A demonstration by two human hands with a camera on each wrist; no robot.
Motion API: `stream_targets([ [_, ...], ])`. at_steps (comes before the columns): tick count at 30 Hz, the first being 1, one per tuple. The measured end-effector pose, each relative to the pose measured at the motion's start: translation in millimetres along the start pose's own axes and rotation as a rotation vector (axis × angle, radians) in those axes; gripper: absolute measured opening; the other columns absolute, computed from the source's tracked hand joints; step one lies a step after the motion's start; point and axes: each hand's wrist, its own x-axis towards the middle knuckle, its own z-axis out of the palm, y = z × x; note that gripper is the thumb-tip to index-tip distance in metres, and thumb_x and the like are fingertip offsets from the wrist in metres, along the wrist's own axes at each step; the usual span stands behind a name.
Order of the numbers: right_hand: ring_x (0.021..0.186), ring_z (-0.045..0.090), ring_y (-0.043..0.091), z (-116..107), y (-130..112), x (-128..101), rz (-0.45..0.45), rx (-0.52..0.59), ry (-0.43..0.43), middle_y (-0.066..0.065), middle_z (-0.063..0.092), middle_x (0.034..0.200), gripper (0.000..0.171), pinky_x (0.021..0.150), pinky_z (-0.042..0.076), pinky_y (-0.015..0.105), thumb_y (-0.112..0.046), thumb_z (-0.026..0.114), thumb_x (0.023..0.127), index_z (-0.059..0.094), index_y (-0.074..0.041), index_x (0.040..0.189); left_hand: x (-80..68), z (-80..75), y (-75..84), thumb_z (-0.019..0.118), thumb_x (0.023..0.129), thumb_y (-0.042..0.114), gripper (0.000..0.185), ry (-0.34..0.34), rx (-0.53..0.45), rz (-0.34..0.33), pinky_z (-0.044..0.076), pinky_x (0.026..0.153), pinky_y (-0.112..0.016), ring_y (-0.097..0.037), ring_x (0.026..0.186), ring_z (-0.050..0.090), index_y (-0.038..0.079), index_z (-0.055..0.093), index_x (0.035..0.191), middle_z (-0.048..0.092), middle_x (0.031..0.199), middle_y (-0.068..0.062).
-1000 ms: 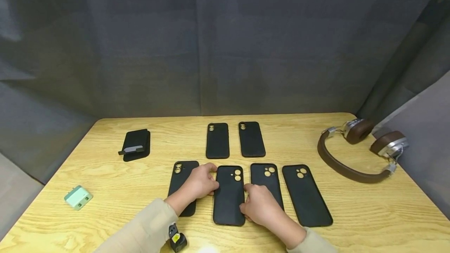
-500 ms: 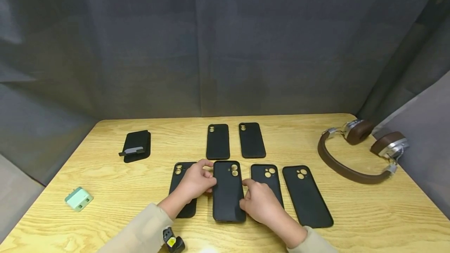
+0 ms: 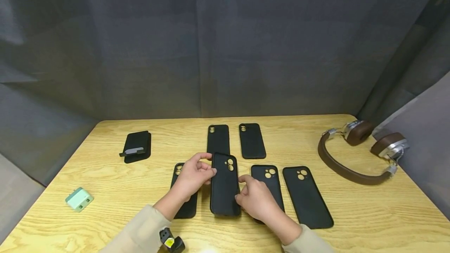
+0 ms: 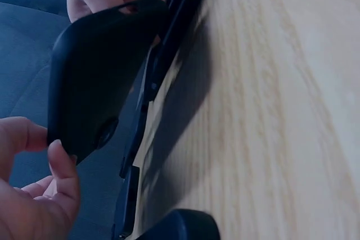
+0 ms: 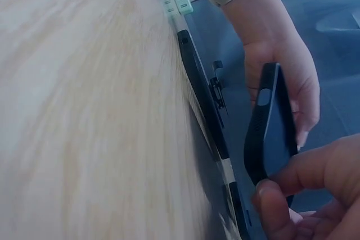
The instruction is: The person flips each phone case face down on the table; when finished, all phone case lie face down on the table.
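Observation:
Both hands hold a black phone case (image 3: pixel 224 190) between them, lifted off the table and tilted, its open inner side toward me. My left hand (image 3: pixel 192 177) pinches its left edge near the camera cutouts. Lower on the opposite edge, my right hand (image 3: pixel 258 198) pinches the case between thumb and fingers. In the left wrist view the case (image 4: pixel 101 71) hangs clear of the wood with its shadow below. The right wrist view shows its side wall (image 5: pixel 264 122) with a slot in the bottom end. Another black case (image 3: pixel 188 209) lies partly hidden under my left hand.
Two cases (image 3: pixel 268 184) (image 3: pixel 309 202) lie to the right, two more (image 3: pixel 218 139) (image 3: pixel 252 141) at the back. A black folding stand (image 3: pixel 137 145) and a green charger (image 3: pixel 79 199) are on the left. Brown headphones (image 3: pixel 348 173) lie at the right edge, before a dark curtain (image 3: pixel 225 50).
The held case has risen from the table, moving up and slightly left, and tilted. Both hands have gone with it, keeping their grip on its edges.

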Motion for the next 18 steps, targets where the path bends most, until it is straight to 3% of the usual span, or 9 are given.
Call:
stream_targets([
  [7,0.049,0.055,0.012,7,1,5,-0.008,0.127,-0.030,0.000,0.059,0.059,0.043,0.048,0.043,0.028,-0.002,0.065,0.080,0.051,0.008,0.119,-0.6,1.4,3.1,0.062,0.082,0.002,0.041,0.030,-0.082,0.021,0.049,0.060,-0.030,-0.012,0.063,0.054,0.000,0.052,0.122,0.058,0.079,-0.007],
  [18,0.047,0.056,0.013,21,3,11,0.014,0.257,-0.088,0.003,0.059,0.061,0.044,0.046,0.044,0.027,0.003,0.064,0.078,0.049,0.007,0.120,-3.5,2.6,7.0,0.063,0.084,0.003,0.039,-0.003,-0.177,0.021,0.047,0.059,-0.028,-0.012,0.063,0.051,-0.001,0.051,0.120,0.052,0.077,-0.003],
])
